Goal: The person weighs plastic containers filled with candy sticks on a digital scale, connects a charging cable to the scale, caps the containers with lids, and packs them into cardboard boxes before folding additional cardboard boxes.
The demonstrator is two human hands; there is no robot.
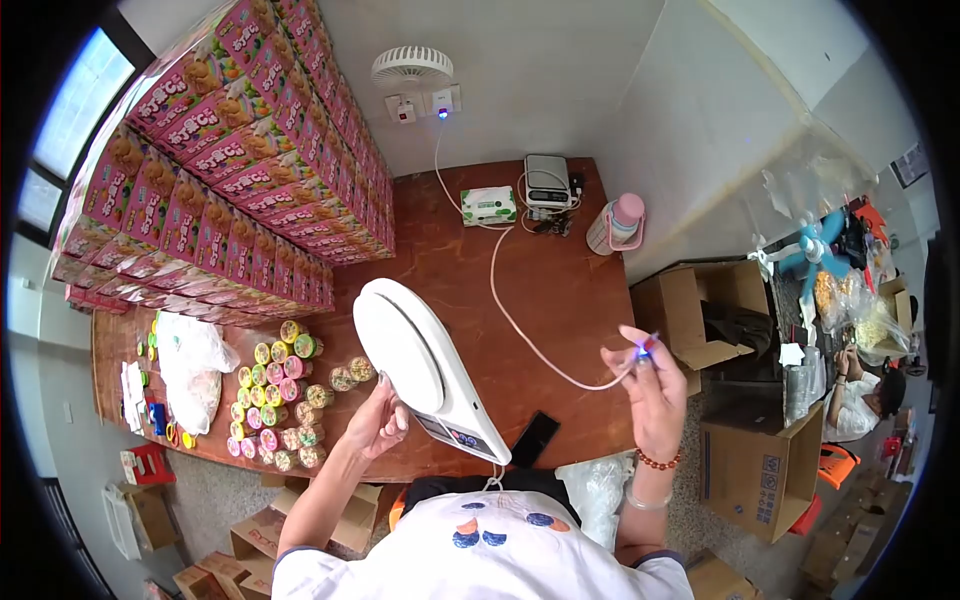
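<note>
A white digital kitchen scale point(405, 345), with a round platform and a small display, is tilted up above the brown table. My left hand point(376, 422) grips it by its left edge. My right hand point(655, 400) pinches the end of a white charging cable point(513, 322), where a blue light glows at the fingertips. From there the cable runs back across the table to a wall charger point(441, 100) that also shows a blue light. Below the scale's lower corner lies a black phone point(535, 438).
Pink printed boxes point(220, 190) are stacked high at the left. Several small colorful jars point(275, 385) stand beside a white plastic bag point(190, 370). Toward the back are a tissue pack point(488, 206), another scale point(546, 178) and a pink-lidded bottle point(615, 225). Cardboard boxes point(755, 480) flank the right side.
</note>
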